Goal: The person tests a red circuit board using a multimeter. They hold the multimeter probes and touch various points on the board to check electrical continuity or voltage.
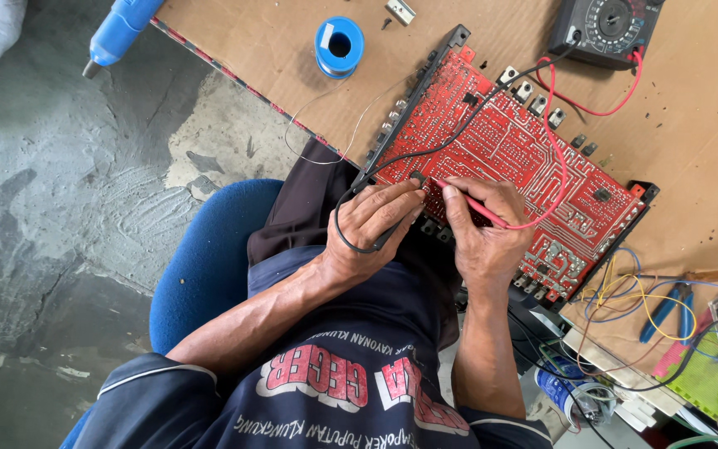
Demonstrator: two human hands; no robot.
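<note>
On cardboard-topped bench: red circuit board (508, 158), solder side up, pale traces | left hand (371, 229) fingers pinched on black probe (415, 178) | right hand (484, 233) pinching red probe (467, 204), tips on board's near edge.

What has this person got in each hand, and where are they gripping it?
The left hand pinches a black test probe along its shaft, near the tip. The right hand holds a red test probe like a pen, mid-shaft. Both tips touch the red circuit board.
</note>
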